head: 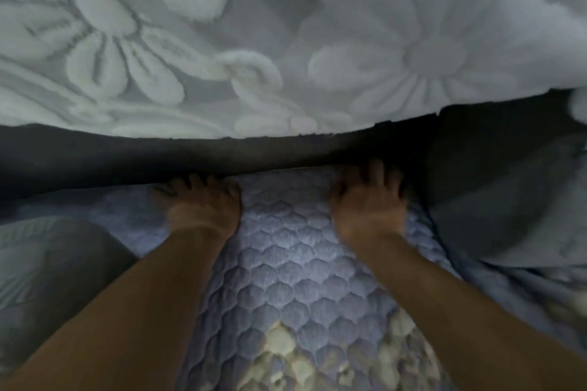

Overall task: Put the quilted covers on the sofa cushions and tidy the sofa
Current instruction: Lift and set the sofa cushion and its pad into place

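Two bare forearms reach forward; left hand [203,206] and right hand [368,203] press the quilted cover [286,263], fingers spread, blurred, toward the dark gap under the floral backrest [286,41]. Best tucked evenly, both sides together.

gap: dark slot past quilted cover [286,263] | blocked above: floral backrest [222,41]

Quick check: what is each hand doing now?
Left hand: open, fingers spread, pressing the quilted cover.
Right hand: open, pressing it too.
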Motion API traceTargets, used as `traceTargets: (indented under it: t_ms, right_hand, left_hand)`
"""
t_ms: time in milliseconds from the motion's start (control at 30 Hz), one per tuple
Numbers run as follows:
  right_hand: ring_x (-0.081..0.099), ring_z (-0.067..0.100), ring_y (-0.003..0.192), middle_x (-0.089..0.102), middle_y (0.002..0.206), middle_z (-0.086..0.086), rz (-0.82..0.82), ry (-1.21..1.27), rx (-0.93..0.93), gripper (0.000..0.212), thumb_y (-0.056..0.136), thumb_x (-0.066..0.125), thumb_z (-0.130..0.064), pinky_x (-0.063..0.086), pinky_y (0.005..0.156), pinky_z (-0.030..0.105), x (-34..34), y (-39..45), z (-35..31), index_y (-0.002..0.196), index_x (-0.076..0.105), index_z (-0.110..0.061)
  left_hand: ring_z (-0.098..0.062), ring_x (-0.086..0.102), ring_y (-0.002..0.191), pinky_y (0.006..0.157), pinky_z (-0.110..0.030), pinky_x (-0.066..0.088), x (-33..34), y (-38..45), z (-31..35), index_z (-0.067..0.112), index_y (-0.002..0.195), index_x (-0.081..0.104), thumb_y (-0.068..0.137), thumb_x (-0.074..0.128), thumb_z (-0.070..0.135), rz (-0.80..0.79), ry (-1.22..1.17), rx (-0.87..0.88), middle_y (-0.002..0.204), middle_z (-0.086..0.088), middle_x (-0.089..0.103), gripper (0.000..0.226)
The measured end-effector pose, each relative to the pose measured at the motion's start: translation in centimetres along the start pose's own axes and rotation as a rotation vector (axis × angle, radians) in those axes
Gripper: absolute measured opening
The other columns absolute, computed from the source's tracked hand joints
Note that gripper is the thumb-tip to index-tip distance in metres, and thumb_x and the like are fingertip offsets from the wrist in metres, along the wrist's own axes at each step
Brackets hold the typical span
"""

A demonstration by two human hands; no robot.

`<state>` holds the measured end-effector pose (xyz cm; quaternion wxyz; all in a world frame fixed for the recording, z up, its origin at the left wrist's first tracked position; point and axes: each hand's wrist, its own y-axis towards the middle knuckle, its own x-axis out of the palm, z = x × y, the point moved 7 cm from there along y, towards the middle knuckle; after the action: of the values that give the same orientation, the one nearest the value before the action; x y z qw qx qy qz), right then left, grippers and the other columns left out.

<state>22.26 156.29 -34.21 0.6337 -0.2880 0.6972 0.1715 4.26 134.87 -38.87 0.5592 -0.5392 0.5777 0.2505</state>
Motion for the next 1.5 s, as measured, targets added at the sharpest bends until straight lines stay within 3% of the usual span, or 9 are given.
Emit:
traceTargets:
  t_ms: [133, 233, 367, 567, 733, 867, 1000, 1233, 1500]
  right_hand:
    - [0.038, 0.038, 0.133, 0.040, 0.148, 0.018, -0.191, 0.008, 0.191, 0.051, 0.104, 0.026, -0.042, 0.031, 0.112, 0.046, 0.2, 1.5, 4.4, 0.145, 0.041, -0.015]
    - [0.042, 0.038, 0.131, 0.046, 0.145, 0.019, -0.228, 0.039, 0.106, 0.049, 0.105, 0.022, -0.034, 0.034, 0.112, 0.046, -0.1, 3.4, 3.7, 0.138, 0.050, -0.011]
    - [0.023, 0.035, 0.146, 0.026, 0.159, 0.014, -0.284, 0.118, 0.025, 0.053, 0.105, 0.032, -0.034, 0.021, 0.120, 0.043, -0.4, 0.9, 5.1, 0.153, 0.030, -0.012]
    - [0.062, 0.039, 0.104, 0.058, 0.124, 0.019, -0.080, 0.262, 0.197, 0.059, 0.088, 0.060, -0.032, 0.054, 0.080, 0.043, -4.2, -20.7, 13.7, 0.140, 0.044, -0.008]
    - [0.047, 0.031, 0.131, 0.043, 0.149, 0.009, -0.443, 0.296, 0.433, 0.073, 0.089, 0.028, -0.056, 0.041, 0.104, 0.036, -1.9, -34.4, 18.9, 0.154, 0.022, -0.024]
    - [0.049, 0.023, 0.127, 0.050, 0.140, 0.001, -0.355, 0.631, 0.432, 0.052, 0.096, 0.050, -0.033, 0.038, 0.102, 0.026, -8.6, -42.6, 22.0, 0.147, 0.039, -0.029]
    - [0.045, 0.018, 0.128, 0.049, 0.140, 0.000, 0.044, 0.460, 0.614, 0.045, 0.089, 0.053, -0.034, 0.034, 0.105, 0.026, -15.7, -53.3, 29.5, 0.132, 0.057, -0.024]
    - [0.029, 0.036, 0.143, 0.033, 0.154, 0.020, -0.154, 0.500, 1.302, 0.084, 0.089, 0.067, -0.043, 0.027, 0.114, 0.045, -16.0, -73.0, 51.8, 0.155, 0.024, -0.015]
    - [-0.001, 0.034, 0.151, -0.007, 0.164, -0.002, -0.504, 0.169, 0.641, 0.114, 0.078, 0.072, -0.056, 0.017, 0.117, 0.057, -8.0, -71.2, 57.7, 0.155, -0.009, -0.038]
  left_hand:
    - [-0.049, 0.035, 0.134, 0.103, -0.072, 0.024, -1.9, -0.6, 2.6, 0.020, 0.146, 0.046, 0.089, 0.012, 0.051, -0.117, 0.139, -0.057, 0.148, -0.016, 0.043, 0.074]
    - [-0.043, 0.017, 0.144, 0.107, -0.069, 0.027, -4.0, -8.5, 10.7, 0.030, 0.156, 0.017, 0.095, 0.010, 0.060, -0.084, -0.112, 0.291, 0.159, -0.012, 0.015, 0.069]
    - [-0.036, -0.025, 0.148, 0.109, -0.074, -0.010, -1.4, -16.8, 14.8, 0.052, 0.147, -0.024, 0.086, 0.006, 0.083, -0.081, -0.276, 0.416, 0.163, 0.001, -0.027, 0.076]
    - [-0.034, -0.022, 0.150, 0.110, -0.075, -0.007, -0.3, -15.6, 14.4, 0.053, 0.145, -0.026, 0.079, -0.004, 0.089, -0.048, -0.216, 0.358, 0.164, 0.002, -0.025, 0.079]
    - [-0.041, -0.011, 0.150, 0.109, -0.077, 0.002, -2.1, -15.2, 13.6, 0.047, 0.150, -0.016, 0.085, 0.005, 0.083, -0.099, -0.115, 0.253, 0.166, -0.003, -0.015, 0.077]
    - [-0.047, 0.024, 0.141, 0.108, -0.068, 0.029, -2.7, -28.7, 17.3, 0.020, 0.152, 0.025, 0.096, 0.046, 0.053, -0.066, -0.093, 0.571, 0.156, -0.020, 0.024, 0.069]
    - [-0.038, 0.059, 0.105, 0.089, -0.046, 0.051, 0.9, -49.8, 16.3, 0.016, 0.109, 0.068, 0.080, 0.044, 0.044, -0.317, -0.366, 0.998, 0.107, -0.010, 0.061, 0.047]
    - [-0.020, 0.034, 0.133, 0.110, -0.038, 0.036, -1.3, -69.5, 15.7, 0.028, 0.149, 0.034, 0.085, 0.064, 0.051, -0.491, -0.715, 0.875, 0.143, -0.003, 0.034, 0.075]
    - [-0.043, 0.016, 0.149, 0.117, -0.061, 0.023, -0.6, -81.2, 21.0, 0.035, 0.156, 0.028, 0.074, 0.073, 0.061, 0.157, -0.156, 1.406, 0.160, -0.019, 0.020, 0.096]
